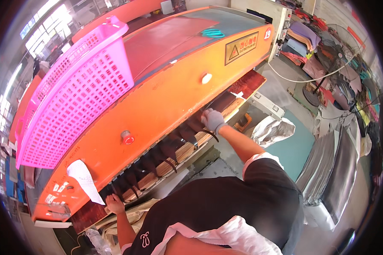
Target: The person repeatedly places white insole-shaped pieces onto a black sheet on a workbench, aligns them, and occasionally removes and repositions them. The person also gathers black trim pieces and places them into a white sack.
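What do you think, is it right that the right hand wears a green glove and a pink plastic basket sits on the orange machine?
Not quite: the head view shows a pale grey glove on the right hand, not green. The pink holed plastic basket does sit on the orange machine.

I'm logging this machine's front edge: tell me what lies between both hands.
In the head view, a row of dark, curling strips shows below the orange beam between left hand and right hand.
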{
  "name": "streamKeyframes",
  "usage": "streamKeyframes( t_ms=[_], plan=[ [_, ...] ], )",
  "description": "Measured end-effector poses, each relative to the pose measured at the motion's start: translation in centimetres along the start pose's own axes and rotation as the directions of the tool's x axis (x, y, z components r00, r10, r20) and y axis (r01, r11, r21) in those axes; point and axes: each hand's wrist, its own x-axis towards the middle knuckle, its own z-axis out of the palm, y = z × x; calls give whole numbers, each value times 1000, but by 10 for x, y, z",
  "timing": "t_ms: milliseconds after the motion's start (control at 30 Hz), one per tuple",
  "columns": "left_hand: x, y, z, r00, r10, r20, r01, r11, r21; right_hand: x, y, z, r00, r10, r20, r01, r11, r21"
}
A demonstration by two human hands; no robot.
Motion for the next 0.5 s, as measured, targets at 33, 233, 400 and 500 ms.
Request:
streamKeyframes(
  t_ms=[33, 233, 400, 500],
  plan=[
    [2, 0, -2, 996, -7, 86, 6, 1000, 11, -1, 3, 1, 994, -34, -106, 36, 999, 14],
    [-11, 1, -2, 991, -38, 127, 34, 999, 33, -16, 26, 4, 980, -19, -200, -8, 991, -135],
    [-13, -5, 9, 977, -64, 202, 62, 998, 15, -34, 41, -3, 985, -111, -130, 90, 983, -159],
    [-12, -5, 0, 991, 55, 118, -50, 998, -48, -33, 36, -17, 996, -69, -48, 60, 985, -163]
  ],
)
